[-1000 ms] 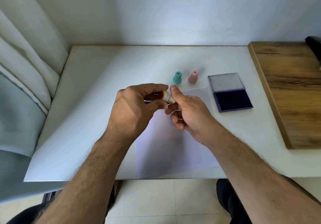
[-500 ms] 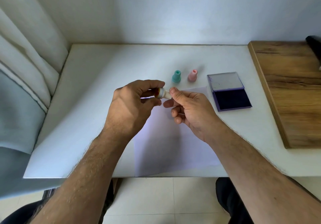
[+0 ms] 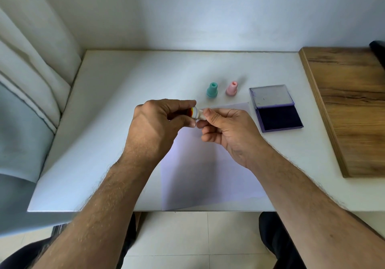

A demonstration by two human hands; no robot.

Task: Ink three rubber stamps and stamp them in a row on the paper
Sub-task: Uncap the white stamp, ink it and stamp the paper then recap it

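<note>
We held a small stamp (image 3: 196,113) above the paper (image 3: 208,175), left hand (image 3: 154,127) curled around it, right hand (image 3: 227,131) pinching its pale end; any lettering appeared unreadable.

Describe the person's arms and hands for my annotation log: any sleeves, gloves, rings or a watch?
Both forearms are bare to the frame's lower edge, with visible hair; no sleeves show. The left hand and right hand wear no gloves, and no rings, watch or bracelet are visible. Dark trousers show at the bottom.
</note>
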